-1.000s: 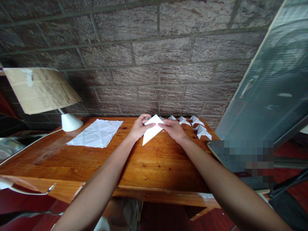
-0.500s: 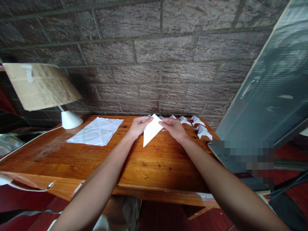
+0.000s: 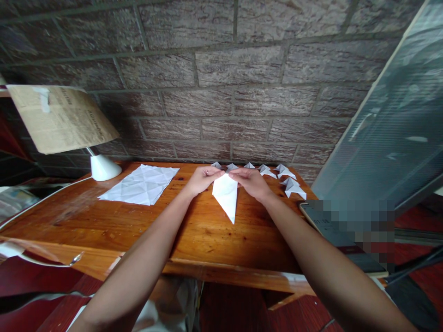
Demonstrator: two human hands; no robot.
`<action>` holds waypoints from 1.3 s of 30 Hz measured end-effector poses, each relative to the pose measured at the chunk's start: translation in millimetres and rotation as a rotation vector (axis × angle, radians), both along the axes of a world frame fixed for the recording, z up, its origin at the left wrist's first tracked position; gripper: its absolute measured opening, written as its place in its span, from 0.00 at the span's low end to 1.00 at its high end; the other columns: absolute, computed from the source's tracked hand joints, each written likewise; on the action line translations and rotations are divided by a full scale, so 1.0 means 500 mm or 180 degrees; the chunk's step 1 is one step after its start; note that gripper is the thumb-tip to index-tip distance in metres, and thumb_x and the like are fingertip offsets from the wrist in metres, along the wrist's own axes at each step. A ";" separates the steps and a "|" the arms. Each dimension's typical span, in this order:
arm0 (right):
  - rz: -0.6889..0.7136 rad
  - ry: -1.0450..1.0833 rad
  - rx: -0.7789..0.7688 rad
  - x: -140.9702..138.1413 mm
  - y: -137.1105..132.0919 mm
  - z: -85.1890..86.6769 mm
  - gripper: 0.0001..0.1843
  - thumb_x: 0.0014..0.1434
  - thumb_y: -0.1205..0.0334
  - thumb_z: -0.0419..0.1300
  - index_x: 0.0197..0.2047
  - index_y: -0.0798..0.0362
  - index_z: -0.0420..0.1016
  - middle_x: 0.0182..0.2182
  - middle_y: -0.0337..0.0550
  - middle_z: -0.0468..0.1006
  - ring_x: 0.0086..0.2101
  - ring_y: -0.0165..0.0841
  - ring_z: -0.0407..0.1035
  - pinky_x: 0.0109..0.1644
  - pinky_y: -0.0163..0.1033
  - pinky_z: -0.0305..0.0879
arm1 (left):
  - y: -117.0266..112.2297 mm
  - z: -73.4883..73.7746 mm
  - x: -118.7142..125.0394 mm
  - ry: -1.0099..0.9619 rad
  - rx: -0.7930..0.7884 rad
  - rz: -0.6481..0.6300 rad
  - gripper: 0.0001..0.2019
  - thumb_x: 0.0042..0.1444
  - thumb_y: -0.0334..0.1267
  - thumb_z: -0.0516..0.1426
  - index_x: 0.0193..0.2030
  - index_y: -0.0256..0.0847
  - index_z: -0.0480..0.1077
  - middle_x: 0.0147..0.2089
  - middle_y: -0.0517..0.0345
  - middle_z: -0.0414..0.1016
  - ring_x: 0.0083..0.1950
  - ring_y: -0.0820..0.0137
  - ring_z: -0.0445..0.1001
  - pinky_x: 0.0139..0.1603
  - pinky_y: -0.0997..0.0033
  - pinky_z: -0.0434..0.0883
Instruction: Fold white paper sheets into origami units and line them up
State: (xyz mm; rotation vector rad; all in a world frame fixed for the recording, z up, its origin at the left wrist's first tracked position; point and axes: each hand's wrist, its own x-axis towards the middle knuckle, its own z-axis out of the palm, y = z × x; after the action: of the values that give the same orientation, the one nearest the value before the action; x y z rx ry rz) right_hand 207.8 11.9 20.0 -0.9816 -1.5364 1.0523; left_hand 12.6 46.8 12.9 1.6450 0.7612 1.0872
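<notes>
A white folded piece of paper (image 3: 226, 196) hangs between my hands, its long point toward me and a little to the right. My left hand (image 3: 204, 180) pinches its upper left corner. At the upper right corner, my right hand (image 3: 252, 183) grips it between thumb and fingers. The fingertips of both hands nearly meet along the top edge. Just behind them, several small folded paper pieces stand in a row by the wall, among them one at the right (image 3: 284, 171). Another folded piece (image 3: 292, 188) sits in front of that row's right end.
Creased white sheets (image 3: 140, 185) lie on the left of the wooden table (image 3: 211, 249). Behind them stands a lamp with a paper shade (image 3: 65, 117) and white base (image 3: 104, 168). A tablet-like device (image 3: 325, 226) is at the right edge, partly pixelated. A brick wall (image 3: 214, 101) rises behind.
The folded paper has turned, its long point swinging from lower left to lower right. My fingertips have come closer together at its top edge.
</notes>
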 end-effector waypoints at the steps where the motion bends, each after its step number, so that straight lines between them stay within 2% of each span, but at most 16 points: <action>1: -0.0076 0.0032 0.0084 0.000 0.000 0.001 0.17 0.49 0.48 0.68 0.36 0.52 0.83 0.33 0.43 0.83 0.34 0.35 0.75 0.37 0.39 0.71 | -0.002 0.000 0.003 0.0068 0.0068 -0.0006 0.20 0.47 0.55 0.66 0.30 0.36 0.76 0.23 0.59 0.75 0.23 0.74 0.68 0.26 0.74 0.63; 3: -0.0156 0.0055 0.0190 -0.001 0.002 0.001 0.18 0.48 0.47 0.68 0.35 0.53 0.82 0.35 0.44 0.84 0.36 0.37 0.76 0.42 0.41 0.71 | -0.007 -0.001 0.009 0.0189 0.0189 -0.0016 0.21 0.49 0.56 0.64 0.28 0.37 0.73 0.19 0.61 0.70 0.20 0.76 0.64 0.23 0.75 0.59; 5: -0.0149 0.0075 0.0215 -0.002 0.003 0.000 0.18 0.48 0.47 0.68 0.35 0.53 0.82 0.35 0.44 0.84 0.37 0.37 0.76 0.44 0.42 0.70 | -0.011 -0.003 0.016 0.0273 0.0345 -0.0011 0.21 0.51 0.56 0.63 0.27 0.37 0.71 0.19 0.62 0.68 0.20 0.76 0.63 0.22 0.75 0.57; 8: -0.0129 0.0119 0.0234 -0.005 0.003 -0.001 0.17 0.48 0.47 0.68 0.34 0.52 0.81 0.35 0.44 0.84 0.37 0.37 0.76 0.44 0.42 0.70 | -0.016 -0.003 0.023 0.0417 0.0543 -0.0082 0.21 0.51 0.55 0.63 0.24 0.36 0.69 0.21 0.62 0.65 0.23 0.75 0.62 0.24 0.74 0.55; 11: -0.0188 0.0210 0.0182 -0.008 0.001 0.000 0.18 0.48 0.47 0.68 0.37 0.52 0.81 0.34 0.44 0.84 0.35 0.36 0.76 0.41 0.40 0.69 | -0.018 -0.001 0.025 0.0451 0.0505 -0.0139 0.22 0.51 0.54 0.62 0.23 0.36 0.68 0.21 0.63 0.62 0.24 0.76 0.59 0.25 0.74 0.54; 14: -0.0271 0.0308 0.0031 -0.010 -0.001 0.003 0.21 0.47 0.47 0.69 0.40 0.53 0.80 0.32 0.43 0.83 0.31 0.34 0.75 0.37 0.39 0.68 | -0.020 0.002 0.026 0.0300 0.0386 -0.0075 0.22 0.50 0.55 0.63 0.24 0.36 0.69 0.21 0.63 0.63 0.24 0.76 0.59 0.25 0.74 0.55; 19: -0.0321 0.0308 0.0045 -0.011 -0.002 0.005 0.19 0.47 0.46 0.69 0.35 0.53 0.80 0.33 0.44 0.83 0.31 0.34 0.74 0.36 0.38 0.68 | -0.022 -0.001 0.031 0.0210 0.0358 -0.0027 0.22 0.49 0.55 0.64 0.24 0.36 0.69 0.21 0.63 0.64 0.24 0.76 0.60 0.25 0.75 0.54; 22: -0.0406 0.0359 0.0140 -0.007 0.002 0.004 0.19 0.47 0.46 0.69 0.34 0.52 0.79 0.31 0.42 0.83 0.30 0.33 0.73 0.35 0.38 0.67 | -0.021 -0.005 0.035 -0.0009 0.0148 -0.0119 0.20 0.47 0.53 0.66 0.30 0.35 0.73 0.26 0.61 0.69 0.27 0.75 0.65 0.27 0.75 0.59; 24: -0.0561 0.0351 0.0233 -0.003 0.006 0.004 0.19 0.47 0.45 0.69 0.33 0.52 0.79 0.30 0.41 0.82 0.29 0.33 0.72 0.34 0.38 0.66 | -0.021 -0.006 0.036 -0.0127 -0.0089 -0.0262 0.21 0.46 0.53 0.67 0.37 0.36 0.76 0.30 0.59 0.73 0.29 0.73 0.69 0.30 0.74 0.64; 26: -0.0761 0.0350 0.0336 0.001 0.009 0.004 0.19 0.47 0.44 0.68 0.33 0.52 0.79 0.29 0.41 0.82 0.30 0.34 0.72 0.34 0.39 0.66 | -0.021 -0.007 0.036 -0.0110 -0.0282 -0.0400 0.22 0.45 0.54 0.67 0.39 0.36 0.77 0.30 0.58 0.74 0.29 0.72 0.71 0.30 0.73 0.66; 29: -0.0913 0.0446 0.0349 0.003 0.009 0.007 0.21 0.46 0.43 0.69 0.34 0.52 0.79 0.30 0.42 0.82 0.31 0.36 0.73 0.36 0.39 0.67 | -0.021 -0.006 0.035 0.0009 -0.0286 -0.0425 0.22 0.46 0.55 0.66 0.35 0.35 0.78 0.26 0.57 0.74 0.25 0.73 0.69 0.26 0.72 0.66; 33: -0.0692 0.0668 0.0082 -0.002 0.003 0.011 0.24 0.42 0.43 0.71 0.36 0.52 0.78 0.30 0.41 0.82 0.30 0.36 0.74 0.36 0.40 0.69 | -0.023 -0.003 0.034 0.0040 -0.0138 -0.0225 0.21 0.46 0.54 0.66 0.32 0.34 0.77 0.24 0.57 0.73 0.22 0.74 0.69 0.23 0.73 0.65; 36: -0.0596 0.0792 -0.0023 -0.005 0.002 0.012 0.24 0.39 0.43 0.72 0.34 0.52 0.78 0.29 0.42 0.82 0.30 0.36 0.74 0.37 0.41 0.70 | -0.026 -0.001 0.035 -0.0042 -0.0083 -0.0159 0.20 0.47 0.54 0.66 0.31 0.35 0.77 0.24 0.57 0.74 0.22 0.75 0.69 0.23 0.74 0.66; 39: -0.0701 0.0932 0.0030 -0.002 0.005 0.015 0.23 0.40 0.42 0.72 0.32 0.51 0.77 0.30 0.42 0.82 0.31 0.36 0.74 0.38 0.41 0.70 | -0.029 0.001 0.036 -0.0011 -0.0128 -0.0261 0.21 0.49 0.56 0.64 0.28 0.35 0.76 0.23 0.56 0.75 0.23 0.74 0.71 0.26 0.73 0.68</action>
State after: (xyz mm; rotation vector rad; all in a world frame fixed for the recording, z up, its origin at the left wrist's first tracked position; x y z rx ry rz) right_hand 206.7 14.3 27.3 -0.9215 -1.1660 0.9824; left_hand 30.5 32.3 13.3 1.6260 0.7031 1.0107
